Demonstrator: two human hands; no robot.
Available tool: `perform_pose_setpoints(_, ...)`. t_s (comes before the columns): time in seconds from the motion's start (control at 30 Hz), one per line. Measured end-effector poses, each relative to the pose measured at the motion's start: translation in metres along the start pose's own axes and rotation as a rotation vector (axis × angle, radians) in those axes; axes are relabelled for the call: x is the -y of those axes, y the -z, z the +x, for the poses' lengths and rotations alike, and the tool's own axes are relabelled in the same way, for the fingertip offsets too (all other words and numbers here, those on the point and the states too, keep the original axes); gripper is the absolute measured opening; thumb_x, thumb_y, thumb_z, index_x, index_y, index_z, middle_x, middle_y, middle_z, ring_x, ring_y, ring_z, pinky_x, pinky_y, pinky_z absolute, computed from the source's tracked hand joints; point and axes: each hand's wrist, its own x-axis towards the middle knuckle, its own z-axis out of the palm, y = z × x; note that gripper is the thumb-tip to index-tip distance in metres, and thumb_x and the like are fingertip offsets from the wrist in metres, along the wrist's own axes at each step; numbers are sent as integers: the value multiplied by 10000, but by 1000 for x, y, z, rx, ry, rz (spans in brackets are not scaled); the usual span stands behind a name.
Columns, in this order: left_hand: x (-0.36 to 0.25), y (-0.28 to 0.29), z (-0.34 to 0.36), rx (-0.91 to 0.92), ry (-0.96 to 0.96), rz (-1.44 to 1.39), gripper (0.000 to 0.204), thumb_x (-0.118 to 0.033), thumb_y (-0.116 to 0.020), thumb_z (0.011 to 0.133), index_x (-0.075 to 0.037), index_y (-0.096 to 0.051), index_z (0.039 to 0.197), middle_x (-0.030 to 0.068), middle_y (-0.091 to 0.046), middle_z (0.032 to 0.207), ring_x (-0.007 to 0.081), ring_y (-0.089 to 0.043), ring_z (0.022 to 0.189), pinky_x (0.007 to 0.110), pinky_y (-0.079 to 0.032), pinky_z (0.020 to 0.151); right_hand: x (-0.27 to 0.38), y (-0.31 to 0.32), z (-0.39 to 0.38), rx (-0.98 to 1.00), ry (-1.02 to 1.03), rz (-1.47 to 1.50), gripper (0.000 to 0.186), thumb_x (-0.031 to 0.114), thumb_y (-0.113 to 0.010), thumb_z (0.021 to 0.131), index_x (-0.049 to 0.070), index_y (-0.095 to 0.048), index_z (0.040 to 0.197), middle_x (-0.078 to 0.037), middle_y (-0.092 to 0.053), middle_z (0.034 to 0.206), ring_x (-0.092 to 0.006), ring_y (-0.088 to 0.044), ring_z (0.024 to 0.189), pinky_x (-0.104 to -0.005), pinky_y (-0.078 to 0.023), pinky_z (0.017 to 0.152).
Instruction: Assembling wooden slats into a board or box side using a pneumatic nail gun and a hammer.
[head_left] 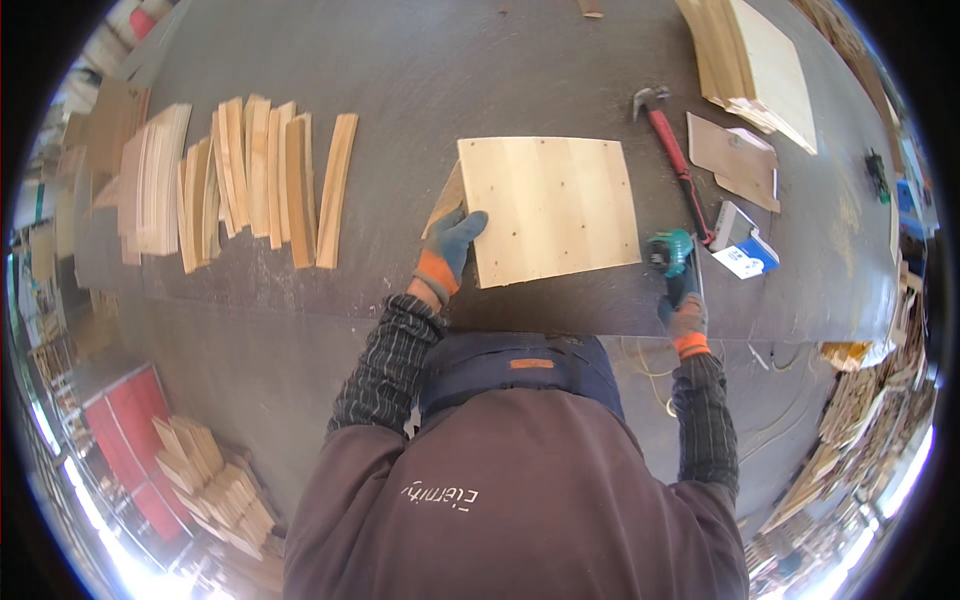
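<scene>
My left hand point(453, 247), in a grey-blue glove with an orange cuff, grips the near left edge of a pale wooden panel point(550, 210). Its thumb lies on the top face and the other fingers are mostly hidden. Small dark fastener spots dot the panel, and a second wooden piece point(447, 203) slants out from under its left side. Close to the panel's near right corner, my gloved right hand point(686, 318) holds a teal and black power drill point(672, 252) by its handle. The drill's tip is hard to make out.
A red-handled claw hammer point(672, 150) lies right of the panel. Beside it are a blue-and-white box point(745, 245) and brown cardboard point(732, 160). Stacked boards point(770, 70) stand far right. Several wooden strips point(265, 170) lie left. The table's near edge point(790, 338) runs before me.
</scene>
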Motion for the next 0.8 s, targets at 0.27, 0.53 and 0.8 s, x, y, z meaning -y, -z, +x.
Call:
perform_pose_setpoints(0.27, 11, 17, 0, -25, -21, -129, 601, -254, -693, 1009, 159, -539, 1417, 263, -698, 1285, 294, -755, 1084, 353, -626, 944, 183, 189, 12, 535, -235, 1027, 287, 130, -709, 913, 25, -689, 1181, 9, -657, 858, -93, -612, 705, -279, -492, 626)
perform_pose_setpoints(0.53, 9, 10, -3, -76, 66, -199, 481, -178, -700, 996, 133, -630, 1356, 204, -740, 1209, 244, -756, 1007, 317, -618, 866, 287, 180, 25, 978, -57, 1025, 357, 222, -713, 944, 21, -705, 1239, -3, -667, 838, -89, -636, 711, -276, -503, 624)
perform_pose_setpoints(0.8, 20, 12, -2, -89, -8, -91, 455, -214, -701, 990, 104, -678, 1315, 187, -767, 1133, 228, -761, 938, 314, -622, 792, 305, 171, 23, 1018, -62, 946, 338, 230, -699, 958, 20, -706, 1223, -13, -680, 842, -104, -639, 696, -288, -514, 616)
